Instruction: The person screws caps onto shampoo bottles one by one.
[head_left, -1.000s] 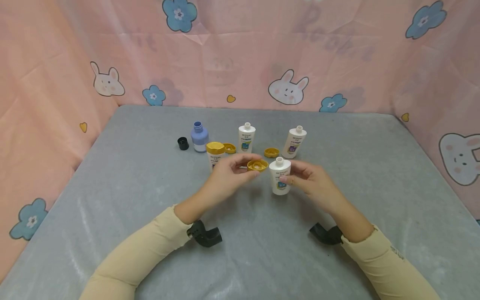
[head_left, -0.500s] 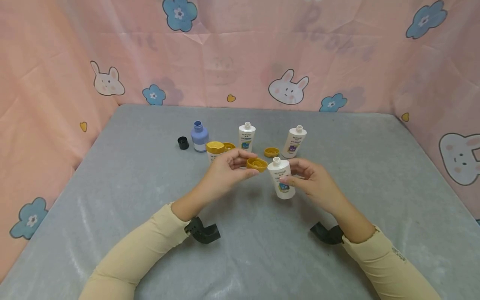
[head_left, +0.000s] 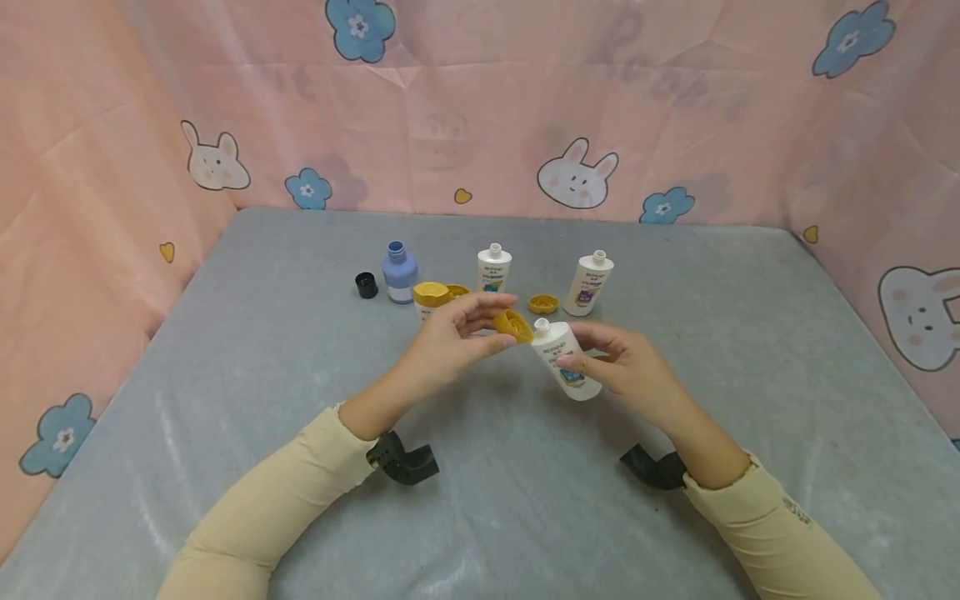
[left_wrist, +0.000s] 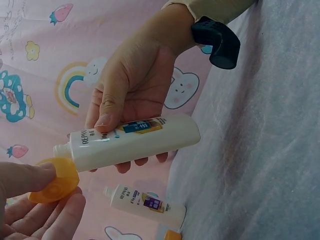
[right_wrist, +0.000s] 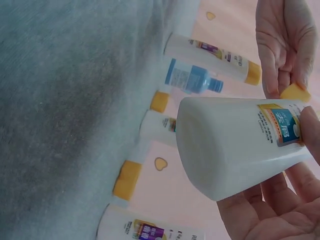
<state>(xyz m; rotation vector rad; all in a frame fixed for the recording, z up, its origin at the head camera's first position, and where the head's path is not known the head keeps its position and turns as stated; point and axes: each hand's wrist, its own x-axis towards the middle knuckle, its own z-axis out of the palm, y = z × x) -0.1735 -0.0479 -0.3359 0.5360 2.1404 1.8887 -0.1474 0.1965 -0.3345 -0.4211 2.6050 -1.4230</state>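
My right hand (head_left: 618, 358) grips a white shampoo bottle (head_left: 564, 360) with a blue-and-yellow label. Its bare neck tips toward the left hand, and its base is lifted off the table. Between thumb and fingers, my left hand (head_left: 453, 337) pinches a gold cap (head_left: 513, 326), its hollow underside facing the bottle. In the left wrist view the cap (left_wrist: 56, 181) sits right beside the bottle's neck (left_wrist: 62, 151). From the right wrist view, the bottle's broad base (right_wrist: 200, 147) faces the camera and the cap (right_wrist: 295, 93) shows only in part.
Behind the hands stand a blue bottle (head_left: 400, 273), a gold-capped white bottle (head_left: 431, 300), and two uncapped white bottles, one central (head_left: 493, 265) and one right (head_left: 589, 285). A black cap (head_left: 366, 285) and gold caps, one central (head_left: 543, 304), lie among them on the grey table (head_left: 480, 517).
The held bottle has tilted further, neck going left and base swinging right. The gold cap has turned from level to slanted toward the bottle's neck. The standing bottles have not moved.
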